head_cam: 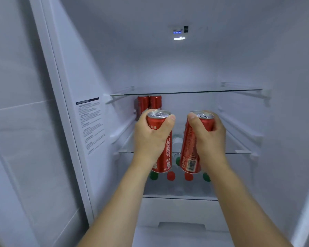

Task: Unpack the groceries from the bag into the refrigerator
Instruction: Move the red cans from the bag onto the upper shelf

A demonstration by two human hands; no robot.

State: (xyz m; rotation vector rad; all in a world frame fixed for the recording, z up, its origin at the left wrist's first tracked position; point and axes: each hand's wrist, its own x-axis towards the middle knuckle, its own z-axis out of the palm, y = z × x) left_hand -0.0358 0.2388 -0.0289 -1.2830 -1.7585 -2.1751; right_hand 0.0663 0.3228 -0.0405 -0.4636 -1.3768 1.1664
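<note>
I look into the open refrigerator. My left hand (150,136) grips a tall red soda can (165,157) near its top. My right hand (209,138) grips a second red can (189,154) the same way. Both cans are upright, side by side, in front of the middle glass shelf (239,152). Two more red cans (149,104) stand at the back left of that shelf, under the upper glass shelf (212,91). The grocery bag is out of view.
On the shelf below lie bottles with red caps (170,176) and green caps (153,176). A white drawer (180,227) sits at the bottom. The left inner wall carries a label (91,125). A light (179,38) glows on the ceiling.
</note>
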